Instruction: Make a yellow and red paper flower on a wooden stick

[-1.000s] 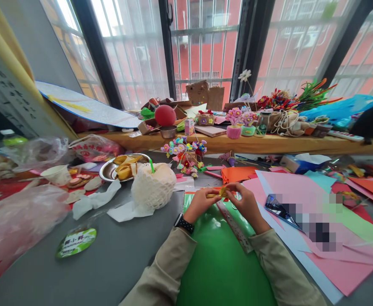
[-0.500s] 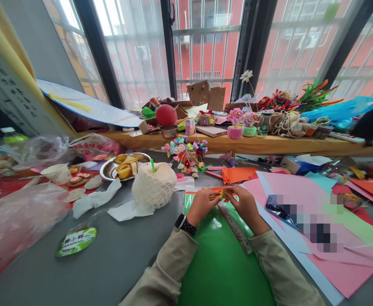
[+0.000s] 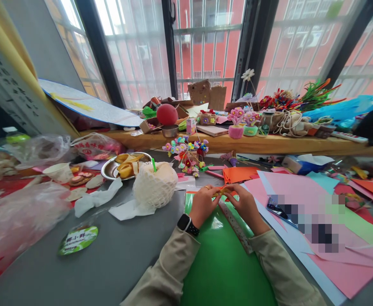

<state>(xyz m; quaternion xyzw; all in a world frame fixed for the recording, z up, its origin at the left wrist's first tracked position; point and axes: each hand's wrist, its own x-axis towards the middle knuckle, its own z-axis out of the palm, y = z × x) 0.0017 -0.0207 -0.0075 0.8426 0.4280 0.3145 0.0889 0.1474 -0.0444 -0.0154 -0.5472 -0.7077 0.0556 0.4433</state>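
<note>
craft workspace (image 3: 122, 259) by windows (image 3: 134, 51): colored paper (image 3: 288, 187), fuzzy flowers (image 3: 236, 115)

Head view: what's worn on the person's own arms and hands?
Long beige sleeves on both arms. Left hand: no glove; dark, rectangular-faced smartwatch at the wrist, black strap with pale dots. Right hand: no glove.

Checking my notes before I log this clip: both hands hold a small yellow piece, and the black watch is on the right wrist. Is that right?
Not quite: the black watch is on the left wrist, as the head view shows. The left hand and right hand do both hold the small yellow piece.
</note>
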